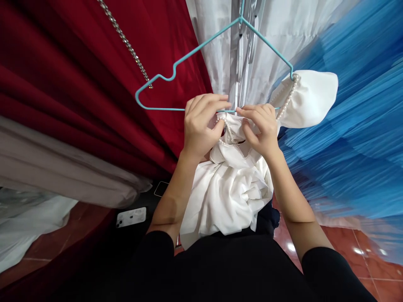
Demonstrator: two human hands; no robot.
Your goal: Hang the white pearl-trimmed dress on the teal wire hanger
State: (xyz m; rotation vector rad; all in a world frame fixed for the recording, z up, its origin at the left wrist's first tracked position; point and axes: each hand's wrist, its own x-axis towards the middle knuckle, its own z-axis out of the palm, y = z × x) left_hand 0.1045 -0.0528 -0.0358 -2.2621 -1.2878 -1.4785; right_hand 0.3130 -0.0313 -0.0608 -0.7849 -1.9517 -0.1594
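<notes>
A light blue hanger [201, 44] hangs in front of me. One pearl strap [289, 97] of a white dress [225, 197] loops over the hanger's right shoulder, with a white puffed piece of fabric [316, 98] beside it. My left hand [203, 123] is closed on the dress's top edge by a second pearl strand [231, 132], just under the hanger's bottom bar. Gripping the same edge farther right is my right hand [260, 128], thumb below and fingers at the bar. The rest of the dress bunches below my hands.
Red fabric [151, 46] with a beaded trim [126, 40] hangs at left, above beige fabric [63, 155]. Blue tulle [352, 138] fills the right side. A white phone [131, 217] lies on a black surface at lower left. The floor has red tiles [352, 247].
</notes>
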